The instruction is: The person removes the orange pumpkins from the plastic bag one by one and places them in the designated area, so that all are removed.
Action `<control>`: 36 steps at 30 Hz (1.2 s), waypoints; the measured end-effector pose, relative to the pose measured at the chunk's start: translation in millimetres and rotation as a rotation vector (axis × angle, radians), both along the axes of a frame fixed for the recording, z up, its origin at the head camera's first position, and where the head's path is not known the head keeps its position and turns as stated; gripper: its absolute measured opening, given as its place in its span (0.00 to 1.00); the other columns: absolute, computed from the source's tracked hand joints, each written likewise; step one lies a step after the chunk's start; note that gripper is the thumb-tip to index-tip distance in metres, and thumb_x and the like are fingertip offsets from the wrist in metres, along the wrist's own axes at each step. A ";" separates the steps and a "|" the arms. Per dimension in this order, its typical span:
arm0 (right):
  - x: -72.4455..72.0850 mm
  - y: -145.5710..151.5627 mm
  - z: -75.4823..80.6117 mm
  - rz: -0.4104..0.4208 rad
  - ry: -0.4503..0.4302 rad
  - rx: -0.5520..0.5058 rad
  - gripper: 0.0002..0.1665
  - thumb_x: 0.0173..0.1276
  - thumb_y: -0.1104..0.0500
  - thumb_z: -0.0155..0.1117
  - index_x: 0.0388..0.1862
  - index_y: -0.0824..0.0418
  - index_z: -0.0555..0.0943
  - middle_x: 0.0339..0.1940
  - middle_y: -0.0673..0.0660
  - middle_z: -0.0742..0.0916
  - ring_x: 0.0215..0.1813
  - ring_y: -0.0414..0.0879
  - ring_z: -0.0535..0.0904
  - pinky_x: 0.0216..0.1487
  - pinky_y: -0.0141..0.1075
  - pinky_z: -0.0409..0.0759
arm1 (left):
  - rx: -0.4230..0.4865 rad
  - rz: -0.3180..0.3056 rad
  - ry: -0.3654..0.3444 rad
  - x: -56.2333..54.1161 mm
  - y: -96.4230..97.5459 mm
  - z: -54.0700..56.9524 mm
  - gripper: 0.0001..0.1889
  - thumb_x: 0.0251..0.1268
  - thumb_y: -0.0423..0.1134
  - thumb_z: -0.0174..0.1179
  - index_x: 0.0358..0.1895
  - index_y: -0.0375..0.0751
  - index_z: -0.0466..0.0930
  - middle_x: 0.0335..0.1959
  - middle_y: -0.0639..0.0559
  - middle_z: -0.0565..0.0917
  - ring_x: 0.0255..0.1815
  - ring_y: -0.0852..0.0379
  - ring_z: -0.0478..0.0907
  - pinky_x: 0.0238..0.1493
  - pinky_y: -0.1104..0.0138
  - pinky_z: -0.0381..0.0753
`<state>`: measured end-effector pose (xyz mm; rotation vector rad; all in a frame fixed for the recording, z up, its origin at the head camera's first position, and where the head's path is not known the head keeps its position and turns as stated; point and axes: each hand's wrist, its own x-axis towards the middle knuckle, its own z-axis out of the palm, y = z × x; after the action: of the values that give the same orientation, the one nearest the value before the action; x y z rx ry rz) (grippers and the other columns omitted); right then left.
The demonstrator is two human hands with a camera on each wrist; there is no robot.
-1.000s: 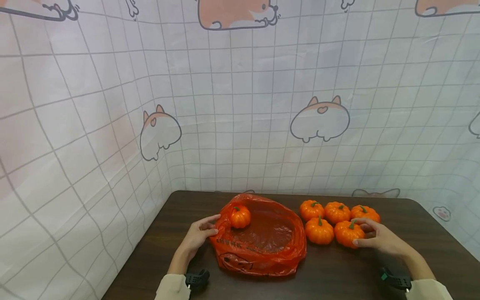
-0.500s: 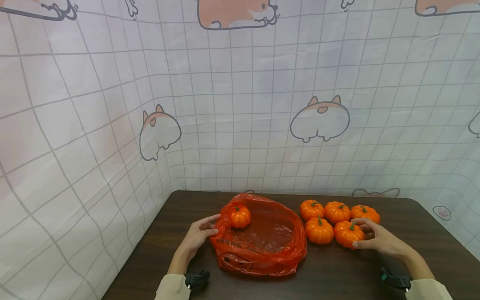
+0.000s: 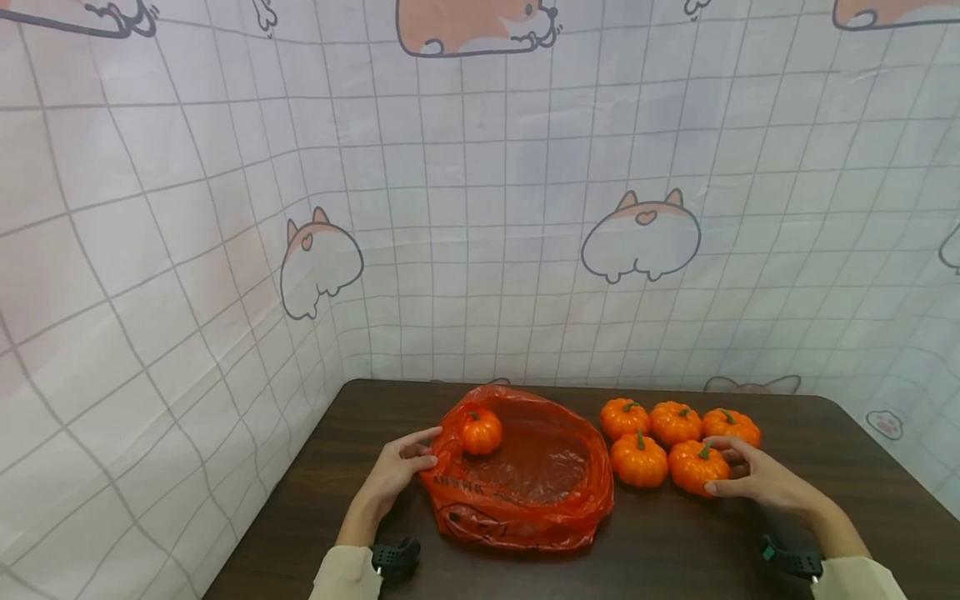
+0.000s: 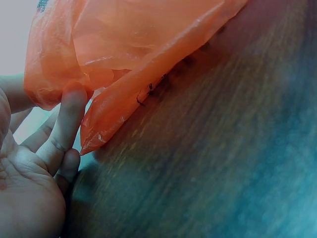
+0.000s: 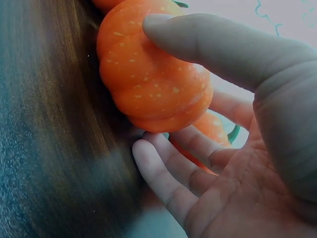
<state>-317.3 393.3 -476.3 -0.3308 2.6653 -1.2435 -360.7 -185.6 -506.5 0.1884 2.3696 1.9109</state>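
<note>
A thin red plastic bag (image 3: 525, 527) lies with its mouth spread wide on the table, one small orange pumpkin (image 3: 481, 432) inside at its left. My left hand (image 3: 395, 471) pinches the bag's left edge; in the left wrist view the film (image 4: 54, 74) passes between its fingers. On the other side, my right hand (image 3: 765, 479) grips the front right pumpkin (image 3: 692, 468) of a group. The right wrist view shows the thumb on this pumpkin's speckled side (image 5: 153, 74) and the other fingers around behind and below it, close to the tabletop.
Several more pumpkins stand close together: one front left (image 3: 638, 463) beside the bag's right rim, and a back row with a left (image 3: 622, 419), middle (image 3: 674, 424) and right one (image 3: 731, 427). The dark wooden table (image 3: 660, 550) meets a patterned cloth backdrop (image 3: 480, 317).
</note>
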 end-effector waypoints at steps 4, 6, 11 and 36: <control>1.6 -1.4 1.7 0.001 -0.010 0.010 0.47 0.70 0.52 0.69 0.78 0.71 0.58 0.67 0.79 0.72 0.64 0.67 0.75 0.56 0.55 0.78 | 0.000 -0.002 -0.004 0.8 -0.7 0.4 0.24 0.70 0.35 0.64 0.69 0.50 0.79 0.47 0.43 0.83 0.46 0.53 0.80 0.49 0.63 0.79; 2.6 -2.2 4.1 -0.004 -0.024 0.018 0.48 0.70 0.51 0.69 0.78 0.70 0.58 0.68 0.78 0.71 0.65 0.69 0.73 0.57 0.57 0.77 | 0.003 0.001 -0.005 1.0 -1.3 0.6 0.24 0.70 0.35 0.64 0.69 0.50 0.79 0.47 0.42 0.83 0.46 0.54 0.79 0.49 0.63 0.79; 5.6 -3.4 13.4 -0.007 -0.049 0.026 0.48 0.70 0.49 0.69 0.77 0.69 0.58 0.69 0.77 0.72 0.68 0.70 0.71 0.59 0.59 0.76 | 0.009 0.005 0.006 0.9 -2.1 0.7 0.24 0.71 0.35 0.64 0.69 0.48 0.78 0.48 0.41 0.83 0.46 0.53 0.80 0.48 0.63 0.80; 26.1 -112.2 70.4 0.147 0.392 -0.259 0.32 0.74 0.63 0.65 0.73 0.57 0.68 0.63 0.54 0.78 0.59 0.42 0.81 0.50 0.37 0.85 | 0.025 -0.004 0.011 -1.1 -0.3 -1.4 0.24 0.70 0.36 0.64 0.69 0.47 0.78 0.47 0.41 0.83 0.45 0.54 0.80 0.48 0.63 0.80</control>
<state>-291.2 281.1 -405.9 -0.8745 2.7154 -1.6204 -361.8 -186.0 -507.9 0.2058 2.3511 1.9432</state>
